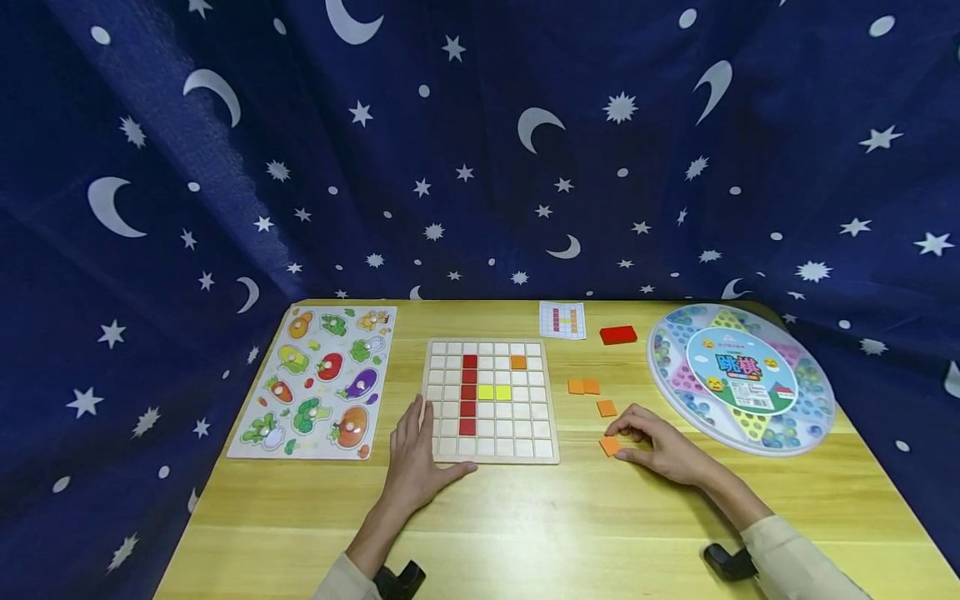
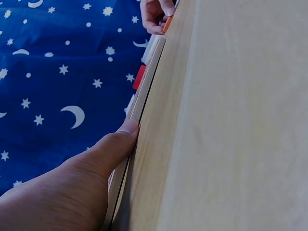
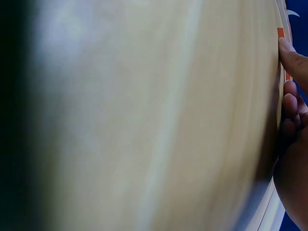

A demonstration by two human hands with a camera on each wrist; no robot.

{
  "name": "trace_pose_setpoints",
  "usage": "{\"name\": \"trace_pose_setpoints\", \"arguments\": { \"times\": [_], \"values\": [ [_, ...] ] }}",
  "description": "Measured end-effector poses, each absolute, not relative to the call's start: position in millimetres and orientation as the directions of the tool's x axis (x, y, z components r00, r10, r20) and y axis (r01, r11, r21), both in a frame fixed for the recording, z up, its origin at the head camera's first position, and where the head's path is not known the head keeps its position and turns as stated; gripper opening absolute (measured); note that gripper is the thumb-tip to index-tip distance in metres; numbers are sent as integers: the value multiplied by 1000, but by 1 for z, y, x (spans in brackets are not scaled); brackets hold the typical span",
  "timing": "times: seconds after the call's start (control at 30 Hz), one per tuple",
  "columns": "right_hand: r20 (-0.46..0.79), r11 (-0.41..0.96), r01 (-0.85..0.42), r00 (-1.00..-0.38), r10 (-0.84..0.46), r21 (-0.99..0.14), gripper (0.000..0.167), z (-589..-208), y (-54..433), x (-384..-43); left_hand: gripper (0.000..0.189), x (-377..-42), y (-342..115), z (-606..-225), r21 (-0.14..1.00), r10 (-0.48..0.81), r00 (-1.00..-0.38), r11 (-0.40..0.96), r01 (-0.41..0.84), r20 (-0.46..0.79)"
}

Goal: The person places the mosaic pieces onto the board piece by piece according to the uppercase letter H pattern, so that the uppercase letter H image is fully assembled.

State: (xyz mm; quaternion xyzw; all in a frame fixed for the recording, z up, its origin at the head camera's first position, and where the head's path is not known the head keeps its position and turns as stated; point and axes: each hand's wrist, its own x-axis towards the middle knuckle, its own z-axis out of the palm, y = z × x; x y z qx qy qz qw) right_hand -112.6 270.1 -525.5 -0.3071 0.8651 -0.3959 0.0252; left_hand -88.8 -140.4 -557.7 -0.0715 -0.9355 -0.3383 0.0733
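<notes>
Orange tile [image 1: 610, 447], pinched by the right hand [image 1: 660, 448], is square and askew to the board [image 1: 514, 448] on its left, which the left hand [image 1: 412, 468] touches, fingers straight, at a wooden table [image 1: 517, 533] before a starry blue curtain [image 1: 480, 225].

Vegetable puzzle board [image 1: 322, 451] along the left edge of the surface [image 1: 525, 525], eggplant [image 1: 363, 382] and pumpkin [image 1: 351, 427] among its pictures. Round game board [image 1: 684, 379] with a blue label [image 1: 742, 367] near the far right corner. Beyond the far edge, dark blue cloth [image 1: 480, 225] patterned with white moons and stars.
</notes>
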Motion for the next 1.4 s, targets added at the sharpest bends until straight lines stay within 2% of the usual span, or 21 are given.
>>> {"name": "trace_pose_setpoints", "arguments": {
  "times": [0.33,0.67,1.4],
  "values": [
    [201,537,-460,-859,-471,-707,25,-526,266,-112,127,-88,-140,-558,631,83,-978,753,189,193],
    [98,571,-325,-915,-392,-754,22,-519,257,-118,127,-88,-141,-558,625,78,-978,759,184,193],
    [152,507,-341,-913,-378,-792,20,-509,199,-158,127,-90,-141,-560,644,81,-980,743,182,184]
  ]
}}
